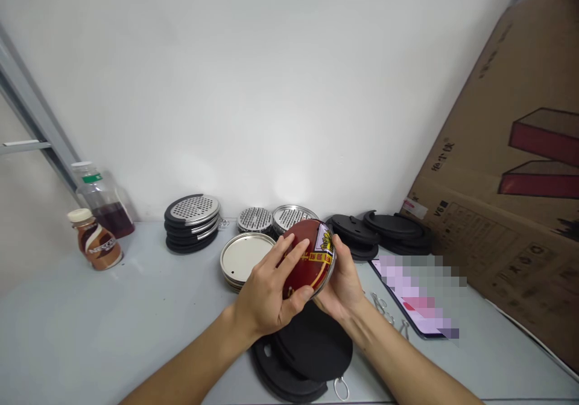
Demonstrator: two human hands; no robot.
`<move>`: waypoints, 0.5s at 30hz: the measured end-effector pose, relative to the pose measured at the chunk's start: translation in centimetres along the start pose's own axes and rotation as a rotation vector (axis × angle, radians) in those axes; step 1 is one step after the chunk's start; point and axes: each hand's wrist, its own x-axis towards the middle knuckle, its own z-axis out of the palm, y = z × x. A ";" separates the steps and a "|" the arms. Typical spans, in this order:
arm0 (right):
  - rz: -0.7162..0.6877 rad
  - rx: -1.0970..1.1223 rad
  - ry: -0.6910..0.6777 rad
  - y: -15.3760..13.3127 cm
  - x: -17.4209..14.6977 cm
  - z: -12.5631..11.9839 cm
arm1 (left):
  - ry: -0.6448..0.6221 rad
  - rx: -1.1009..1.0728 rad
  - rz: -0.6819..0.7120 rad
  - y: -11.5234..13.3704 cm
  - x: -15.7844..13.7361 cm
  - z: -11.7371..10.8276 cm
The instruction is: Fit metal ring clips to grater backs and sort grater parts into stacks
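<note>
A round, dark red printed disc with a metal rim (315,275), perhaps a tin lid, is held tilted above the table between both hands. My left hand (266,293) lies over its printed face, fingers across the top and thumb at the lower edge. From the right, my right hand (346,281) grips the rim; some of its fingers are hidden behind the disc. Below the hands are overlapping black round pieces (314,351), one with a metal ring (341,388) beside it. Just left of the disc sits a stack of pale metal discs (244,257), partly covered by my left hand.
Along the wall stand a stack of black-rimmed perforated discs (194,209), round slotted metal plates (256,219) and black round parts (393,227). Right are small metal rings (382,307), a phone (407,296) and a large cardboard box (497,224). Two bottles (97,242) stand left.
</note>
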 end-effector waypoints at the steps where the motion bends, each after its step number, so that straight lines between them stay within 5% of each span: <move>1: -0.015 -0.002 0.009 0.0 0.0 0.0 | 0.003 -0.012 -0.002 -0.1 0.0 0.0; 9: -0.035 -0.067 0.005 0.3 0.4 -0.1 | 0.159 -0.428 -0.145 -0.5 0.5 -0.9; 15: 0.111 -0.029 -0.055 -1.1 1.3 -0.3 | 0.390 -1.332 -0.811 -2.9 2.4 -3.0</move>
